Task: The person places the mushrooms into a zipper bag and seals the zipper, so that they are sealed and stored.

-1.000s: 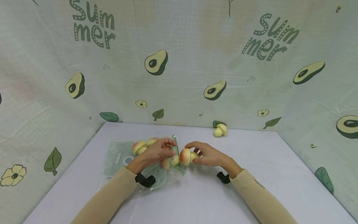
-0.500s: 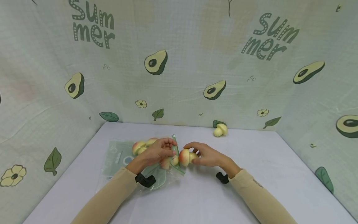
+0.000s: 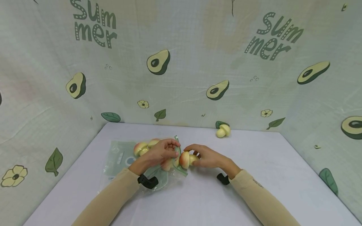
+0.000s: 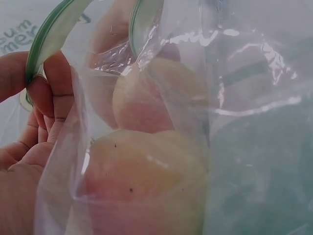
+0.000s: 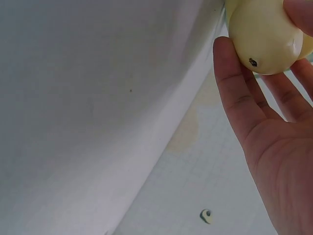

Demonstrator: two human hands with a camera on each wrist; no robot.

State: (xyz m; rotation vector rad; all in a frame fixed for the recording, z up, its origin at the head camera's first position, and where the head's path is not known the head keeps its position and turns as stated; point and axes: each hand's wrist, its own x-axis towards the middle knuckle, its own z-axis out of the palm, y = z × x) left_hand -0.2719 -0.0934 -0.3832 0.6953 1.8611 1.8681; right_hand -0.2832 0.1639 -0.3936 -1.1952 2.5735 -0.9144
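A clear zip bag (image 4: 244,147) with a green rim lies at the table's centre left, several red-and-yellow mushroom-shaped pieces (image 3: 140,148) inside it. My left hand (image 3: 158,153) pinches the bag's green-edged mouth; in the left wrist view its fingers (image 4: 58,78) hold that rim. At the mouth, my right hand (image 3: 210,157) grips another such piece (image 3: 184,160), its red cap toward the bag. The right wrist view shows the piece's pale rounded end (image 5: 266,36) between the thumb and fingers of the hand (image 5: 279,142).
A pale yellow mushroom-shaped piece (image 3: 223,131) lies at the back of the white table (image 3: 249,150), right of centre. Behind and at both sides hangs a cloth (image 3: 186,62) printed with avocados and leaves.
My right hand has moved a little to the left with its piece, which now overlaps the bag's mouth in the head view. The left hand has stayed almost still.
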